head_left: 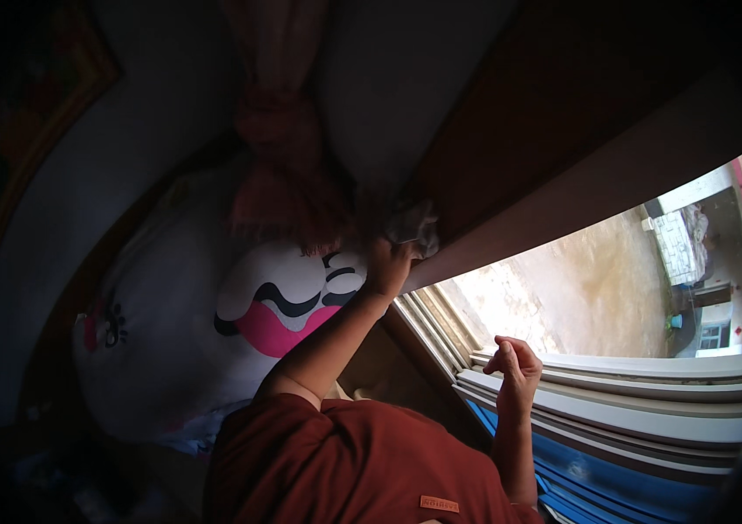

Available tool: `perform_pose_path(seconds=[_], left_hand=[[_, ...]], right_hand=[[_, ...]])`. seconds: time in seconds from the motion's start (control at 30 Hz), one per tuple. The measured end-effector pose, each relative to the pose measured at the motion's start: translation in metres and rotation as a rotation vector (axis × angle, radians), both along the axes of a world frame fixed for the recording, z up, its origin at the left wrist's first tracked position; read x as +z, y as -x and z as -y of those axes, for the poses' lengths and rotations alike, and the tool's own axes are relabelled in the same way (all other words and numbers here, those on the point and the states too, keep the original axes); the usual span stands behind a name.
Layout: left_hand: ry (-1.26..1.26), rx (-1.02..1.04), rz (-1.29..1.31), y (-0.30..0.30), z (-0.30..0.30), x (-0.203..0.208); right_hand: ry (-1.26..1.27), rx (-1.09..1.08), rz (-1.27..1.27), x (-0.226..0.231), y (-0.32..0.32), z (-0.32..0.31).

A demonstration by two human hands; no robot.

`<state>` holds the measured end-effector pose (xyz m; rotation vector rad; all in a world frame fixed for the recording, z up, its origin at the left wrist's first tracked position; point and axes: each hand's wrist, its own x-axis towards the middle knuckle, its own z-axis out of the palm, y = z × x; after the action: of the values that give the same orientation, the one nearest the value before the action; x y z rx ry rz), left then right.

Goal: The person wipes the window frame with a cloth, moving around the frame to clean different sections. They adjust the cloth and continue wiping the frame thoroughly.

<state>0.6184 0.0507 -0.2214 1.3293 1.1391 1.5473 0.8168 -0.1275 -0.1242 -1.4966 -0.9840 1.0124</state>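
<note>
My left hand (pixel 388 265) reaches up at the middle, closed on a crumpled grey cloth (pixel 414 229). The cloth lies against the lower end of a dark brown panel (pixel 554 113), beside the pale window reveal (pixel 510 229). Some of my left fingers are hidden in shadow. Lower on the right, my right hand (pixel 519 365) is raised in front of the window frame (pixel 615 384). Its fingers are curled in, and nothing shows in them.
A knotted reddish curtain (pixel 279 131) hangs left of my left hand. Below it bulges a white cover (pixel 161 306) with a pink and black print. Outside the window lies a courtyard (pixel 589 271). A blue surface (pixel 624 476) runs under the sill. A picture frame (pixel 96 52) is at far left.
</note>
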Motion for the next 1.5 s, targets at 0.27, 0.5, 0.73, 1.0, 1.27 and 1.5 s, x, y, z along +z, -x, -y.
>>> perform_pose_path(seconds=[0.27, 0.5, 0.73, 1.0, 1.27, 1.5], left_hand=[[-0.219, 0.397, -0.322, -0.019, -0.013, -0.011], [0.186, 0.149, -0.268, 0.042, -0.011, -0.114], [-0.156, 0.215, -0.313, 0.132, -0.112, -0.006], [-0.193, 0.209, -0.636, 0.124, -0.123, -0.027], [-0.097, -0.064, -0.796, 0.085, -0.067, -0.030], [0.486, -0.188, -0.254, 0.058, -0.048, -0.034]], right_hand=[[0.014, 0.004, 0.013, -0.002, 0.007, 0.004], [0.033, -0.004, 0.039, 0.010, 0.020, -0.007], [0.054, -0.006, 0.023, 0.025, 0.030, -0.011], [0.069, -0.075, 0.003, 0.010, 0.022, 0.004], [0.082, -0.014, -0.045, 0.018, 0.026, 0.003], [0.068, 0.126, -0.046, 0.053, 0.044, -0.011]])
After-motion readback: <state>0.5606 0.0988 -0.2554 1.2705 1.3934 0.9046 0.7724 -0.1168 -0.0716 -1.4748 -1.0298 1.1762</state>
